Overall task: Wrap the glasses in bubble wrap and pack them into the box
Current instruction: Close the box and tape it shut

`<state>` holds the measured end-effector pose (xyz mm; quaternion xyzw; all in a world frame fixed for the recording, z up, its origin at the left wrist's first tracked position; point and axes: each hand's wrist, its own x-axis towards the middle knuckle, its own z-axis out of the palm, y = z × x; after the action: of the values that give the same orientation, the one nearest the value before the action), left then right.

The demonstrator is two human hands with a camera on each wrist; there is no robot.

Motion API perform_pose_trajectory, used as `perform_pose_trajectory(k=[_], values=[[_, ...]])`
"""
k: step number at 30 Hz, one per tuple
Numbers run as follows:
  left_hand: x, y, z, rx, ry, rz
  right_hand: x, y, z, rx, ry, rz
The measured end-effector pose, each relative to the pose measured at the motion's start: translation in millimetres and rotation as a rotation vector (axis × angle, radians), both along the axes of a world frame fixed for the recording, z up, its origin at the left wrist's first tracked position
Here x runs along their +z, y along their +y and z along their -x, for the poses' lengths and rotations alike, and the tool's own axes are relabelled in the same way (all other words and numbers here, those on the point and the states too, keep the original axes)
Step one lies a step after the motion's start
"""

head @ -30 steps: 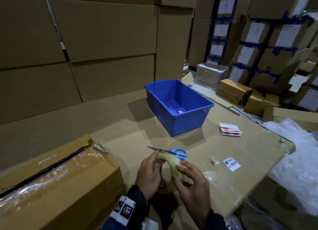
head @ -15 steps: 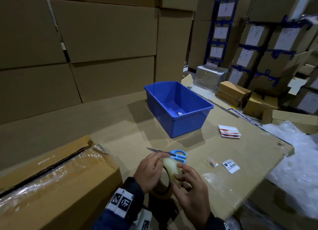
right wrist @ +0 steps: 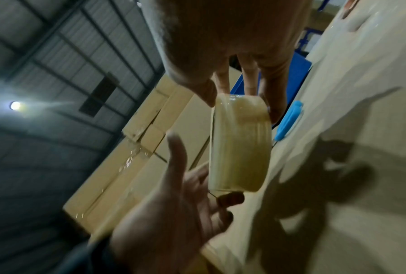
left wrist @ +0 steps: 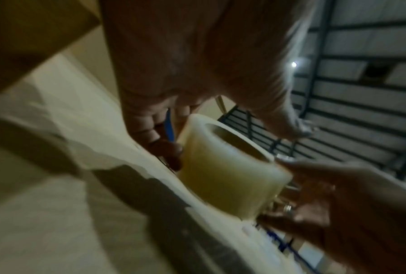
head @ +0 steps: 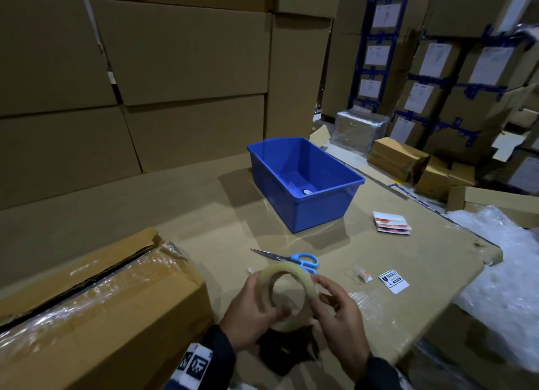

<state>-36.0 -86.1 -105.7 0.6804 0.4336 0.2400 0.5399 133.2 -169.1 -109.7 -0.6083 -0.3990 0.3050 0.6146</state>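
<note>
A roll of clear tape is held upright between both hands, just above the cardboard tabletop. The left hand is curled around the roll's left side, with fingers on the outer face. The right hand is pinched on the right rim, thumb on one edge and fingertips on the other. Blue-handled scissors are seen lying just beyond the hands. A blue bin is set farther ahead. Bubble wrap is heaped well to the right of the right hand. A taped cardboard box is placed just left of the left hand. No glasses can be made out.
</note>
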Motion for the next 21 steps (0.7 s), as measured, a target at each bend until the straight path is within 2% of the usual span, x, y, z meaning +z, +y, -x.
perform_pose_trajectory(k=[3, 4, 6, 10, 15, 21], values=[[-0.3, -2.2, 5.4, -0.022, 0.001, -0.121, 24.5, -0.3, -7.9, 0.121, 0.324, 0.117], [1.6, -2.9, 4.2, -0.005, 0.029, -0.194, 30.6, -1.0, -9.2, 0.143, 0.372, 0.146], [5.8, -4.6, 1.1, 0.014, -0.045, -0.254, 38.7, -2.4, -11.4, 0.174, 0.428, 0.177], [13.2, -8.3, 0.4, 0.029, -0.215, -0.151, 54.4, -6.0, -14.9, 0.264, 0.359, 0.174], [24.3, -10.2, 2.9, -0.009, -0.26, -0.12, 68.5, -14.5, -17.5, 0.399, 0.291, 0.14], [31.8, -11.9, 2.8, -0.036, -0.318, -0.067, 74.4, -16.4, -18.6, 0.287, 0.181, 0.15]])
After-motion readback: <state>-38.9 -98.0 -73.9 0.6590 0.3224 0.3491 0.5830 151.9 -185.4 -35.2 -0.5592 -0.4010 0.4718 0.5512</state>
